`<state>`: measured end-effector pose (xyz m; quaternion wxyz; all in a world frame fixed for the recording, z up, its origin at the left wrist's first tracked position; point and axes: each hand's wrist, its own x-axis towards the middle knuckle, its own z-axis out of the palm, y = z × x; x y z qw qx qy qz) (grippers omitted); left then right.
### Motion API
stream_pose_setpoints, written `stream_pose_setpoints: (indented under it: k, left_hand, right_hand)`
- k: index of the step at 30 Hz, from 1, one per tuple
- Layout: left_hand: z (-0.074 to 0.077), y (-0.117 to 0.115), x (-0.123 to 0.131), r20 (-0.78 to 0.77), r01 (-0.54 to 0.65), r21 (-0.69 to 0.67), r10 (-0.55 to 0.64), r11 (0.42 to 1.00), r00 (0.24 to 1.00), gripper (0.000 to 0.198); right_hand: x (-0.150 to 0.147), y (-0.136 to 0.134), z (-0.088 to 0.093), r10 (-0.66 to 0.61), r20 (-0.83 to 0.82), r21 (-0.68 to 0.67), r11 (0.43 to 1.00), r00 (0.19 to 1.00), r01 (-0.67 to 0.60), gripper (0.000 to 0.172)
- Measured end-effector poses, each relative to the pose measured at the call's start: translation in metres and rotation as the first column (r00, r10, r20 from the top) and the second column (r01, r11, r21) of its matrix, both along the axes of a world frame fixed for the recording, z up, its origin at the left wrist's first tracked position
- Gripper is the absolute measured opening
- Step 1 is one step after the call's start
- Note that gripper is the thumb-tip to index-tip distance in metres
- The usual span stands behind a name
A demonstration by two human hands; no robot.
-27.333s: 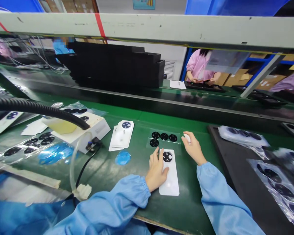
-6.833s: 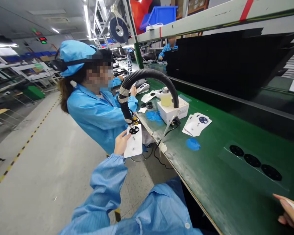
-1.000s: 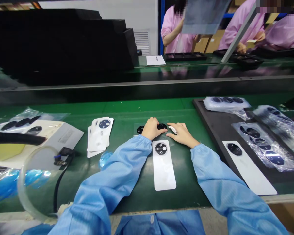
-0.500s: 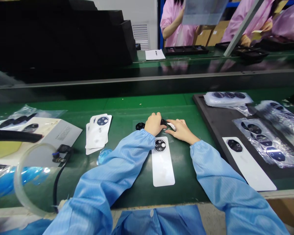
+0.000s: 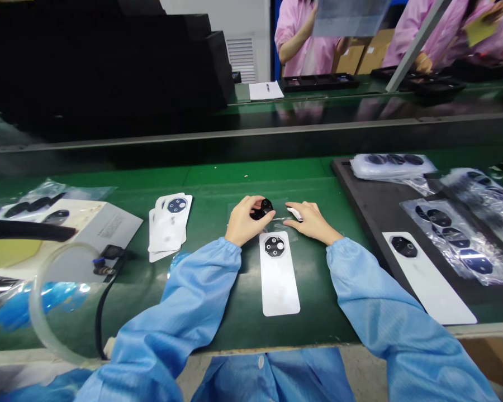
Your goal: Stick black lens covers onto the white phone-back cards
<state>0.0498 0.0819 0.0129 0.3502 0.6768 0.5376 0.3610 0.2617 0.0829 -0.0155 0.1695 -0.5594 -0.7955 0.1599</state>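
My left hand [image 5: 248, 219] is closed on black round camera lens covers [image 5: 266, 207], which are tilted up off the green mat. The fingers partly hide them. Opposite it, my right hand [image 5: 310, 222] pinches a small white tool [image 5: 295, 213]. A thin bright line runs from this tool toward the left hand; its exact kind is unclear. Clear film lies under and between the hands. Just below them, a white phone back panel [image 5: 280, 282] lies flat, with a black camera plate [image 5: 274, 246] at its top.
Left of my hands lies a stack of white panels [image 5: 167, 229]. Further left are a white box [image 5: 109, 223], a hose [image 5: 39, 301] and blue film. At right, a dark foam tray [image 5: 371, 215] bears bagged lens covers [image 5: 456, 237] and a white panel [image 5: 430, 279]. Co-workers in pink stand opposite.
My left hand has shifted left and turned, and the black lens covers are now tilted up in its fingers. The right hand has stayed nearly in place with the white tool.
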Motion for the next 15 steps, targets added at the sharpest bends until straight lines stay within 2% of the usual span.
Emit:
stream_pose_setpoints:
  k: [3,7,11,15]
  left_hand:
    - [0.0,-0.012,-0.018,0.287,0.064,-0.136,-0.022,0.989,0.958,0.052]
    - [0.0,-0.026,-0.038,0.568,0.167,-0.273,0.018,0.947,0.823,0.049]
    - [0.0,-0.029,-0.048,0.712,0.218,-0.339,0.098,0.915,0.696,0.044]
    - [-0.001,-0.024,-0.052,0.782,0.215,-0.373,0.181,0.903,0.596,0.042]
  right_hand:
    - [0.001,0.001,-0.002,-0.009,-0.033,-0.005,1.0,0.999,0.009,0.041]
    - [0.004,0.002,-0.006,-0.034,-0.093,-0.01,0.999,0.995,0.033,0.04]
    - [0.006,0.002,-0.007,-0.05,-0.162,-0.014,0.999,0.986,0.049,0.038]
    - [0.006,0.0,-0.005,-0.06,-0.22,-0.024,0.998,0.974,0.056,0.038]
